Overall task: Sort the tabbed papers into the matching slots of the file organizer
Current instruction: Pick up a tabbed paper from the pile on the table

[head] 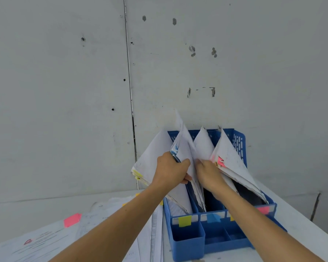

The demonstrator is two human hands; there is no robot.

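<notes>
My left hand (169, 170) grips the blue-tabbed papers (184, 148) upright in the blue-labelled slot (213, 218), right hand (209, 173) just beside, grip unclear.

A blue file organizer (186, 241) stands at the far edge of the table (301, 220), against the wall. The left hand (169, 170) grips a sheaf of papers (184, 148) above the blue-labelled slot. The right hand (208, 173) reaches between sheets beside the pink-tabbed papers (233, 163), its fingers hidden. Loose papers (45, 241) lie toward the table's left edge.
</notes>
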